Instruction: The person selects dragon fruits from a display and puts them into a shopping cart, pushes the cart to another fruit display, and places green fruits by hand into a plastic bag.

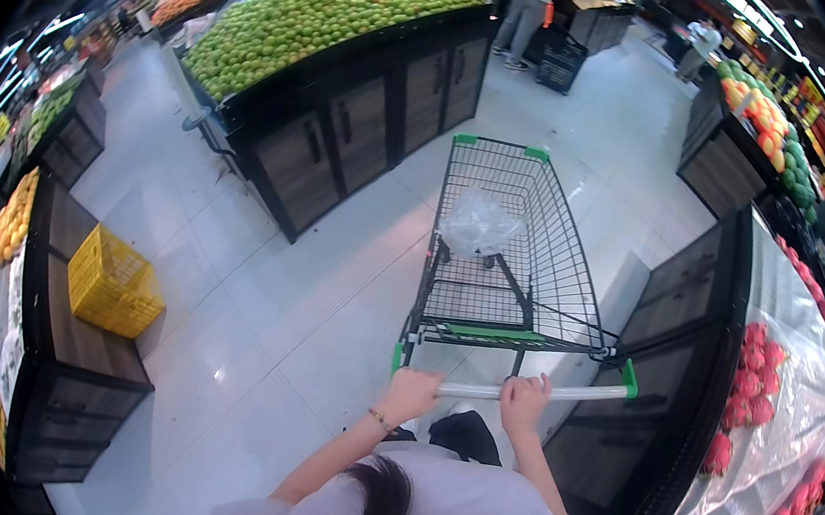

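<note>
A wire shopping cart [569, 274] with green corner caps stands in front of me. My left hand [414, 395] is wrapped around the left part of its pale push handle [587, 393]. Around the middle of that bar my right hand [524, 400] is closed, with some fingers partly raised. A clear, crumpled plastic bag [480, 223] lies inside the basket, towards the far end; what it holds, if anything, I cannot tell.
A stand of green fruit [332, 19] rises ahead to the left. Dragon fruit [751, 376] lies on a stand close at right. A yellow plastic crate [116, 283] sits beside the left stand. Farther off, a person [522, 20] is next to a black shopping basket [561, 62].
</note>
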Available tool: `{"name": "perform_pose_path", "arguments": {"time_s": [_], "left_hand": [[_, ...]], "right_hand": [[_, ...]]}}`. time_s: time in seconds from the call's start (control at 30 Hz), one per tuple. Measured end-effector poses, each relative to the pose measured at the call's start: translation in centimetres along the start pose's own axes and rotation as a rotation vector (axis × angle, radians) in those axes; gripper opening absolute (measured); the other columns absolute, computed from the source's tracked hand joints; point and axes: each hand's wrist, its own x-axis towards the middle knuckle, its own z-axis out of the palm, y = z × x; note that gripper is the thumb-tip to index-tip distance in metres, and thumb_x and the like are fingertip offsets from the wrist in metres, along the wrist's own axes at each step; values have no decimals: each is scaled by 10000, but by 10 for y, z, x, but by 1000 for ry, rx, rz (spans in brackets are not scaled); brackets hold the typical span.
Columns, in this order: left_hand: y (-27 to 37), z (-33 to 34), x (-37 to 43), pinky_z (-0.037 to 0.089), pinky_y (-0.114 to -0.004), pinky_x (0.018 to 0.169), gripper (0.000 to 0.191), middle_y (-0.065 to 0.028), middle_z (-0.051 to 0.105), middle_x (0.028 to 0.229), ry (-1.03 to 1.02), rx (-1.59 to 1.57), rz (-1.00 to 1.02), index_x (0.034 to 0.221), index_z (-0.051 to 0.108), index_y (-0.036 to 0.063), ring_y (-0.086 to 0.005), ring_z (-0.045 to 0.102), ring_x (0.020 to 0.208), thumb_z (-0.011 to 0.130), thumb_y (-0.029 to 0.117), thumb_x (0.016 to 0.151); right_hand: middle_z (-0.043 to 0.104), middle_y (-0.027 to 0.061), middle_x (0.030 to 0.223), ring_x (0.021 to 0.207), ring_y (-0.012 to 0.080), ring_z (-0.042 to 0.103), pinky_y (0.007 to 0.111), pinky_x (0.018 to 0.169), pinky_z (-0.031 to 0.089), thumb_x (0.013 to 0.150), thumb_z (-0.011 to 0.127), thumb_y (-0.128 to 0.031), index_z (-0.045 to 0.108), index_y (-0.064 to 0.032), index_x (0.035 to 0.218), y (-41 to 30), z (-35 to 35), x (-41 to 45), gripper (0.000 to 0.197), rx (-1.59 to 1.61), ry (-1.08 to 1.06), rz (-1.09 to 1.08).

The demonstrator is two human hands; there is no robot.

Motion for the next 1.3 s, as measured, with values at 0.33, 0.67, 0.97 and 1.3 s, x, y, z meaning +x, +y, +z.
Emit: {"name": "perform_pose_path", "arguments": {"time_s": [0.33, 0.67, 0.97, 1.3], "left_hand": [[55, -11, 160, 355, -358, 973, 463, -168, 466, 1225, -347, -959, 257, 1212, 438, 23, -261, 431, 1162, 576, 215, 815], [-42, 31, 383, 209, -569, 1020, 484, -104, 484, 1223, 92, 37, -101, 1183, 518, 142, -302, 322, 1262, 541, 32, 712], [-57, 44, 474, 214, -518, 1033, 564, -150, 395, 1294, 90, 43, -84, 1254, 462, 149, -315, 287, 1270, 582, 99, 706], [-182, -28, 629, 211, -500, 1051, 586, -161, 355, 1327, 434, -15, -300, 1245, 439, 53, -359, 241, 1289, 612, 108, 688]], "right_hand": [[554, 65, 668, 845, 239, 542, 494, 983, 257, 681, 521, -82, 586, -73, 660, 166, -22, 150, 68, 68, -202, -47], [184, 326, 1369, 1323, 384, 175, 402, 1092, 142, 672, 604, -32, 106, 35, 1375, 291, 25, 275, 864, 298, 175, 634], [516, 334, 1081, 878, 456, 581, 456, 803, 455, 759, 521, -43, 169, 25, 1337, 381, 42, 379, 681, 202, -111, 825], [595, 255, 866, 657, 331, 622, 397, 586, 490, 792, 508, -87, 212, -84, 1345, 472, 44, 511, 627, -187, -125, 483]]}}
